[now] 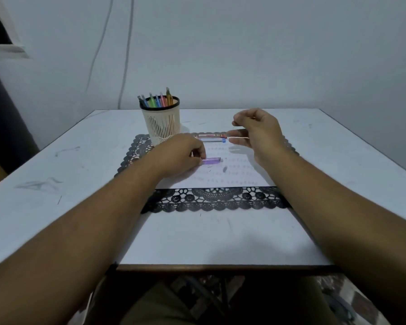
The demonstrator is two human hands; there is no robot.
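My left hand (182,153) pinches one end of a purple translucent pen barrel (212,161) just above a white sheet of paper (230,174) with faint rows of marks. My right hand (259,134) hovers over the paper's far right part, fingers curled, pinching a thin pale rod (238,137) that points left. Between the hands, at the paper's far edge, lies a clear tube with a red label and a blue cap (212,137).
A cream mesh pen holder (161,121) with several coloured pens stands at the back left of a black lace placemat (217,199). The mat lies on a white table (56,174) set against a pale wall. Small dark specks lie on the paper.
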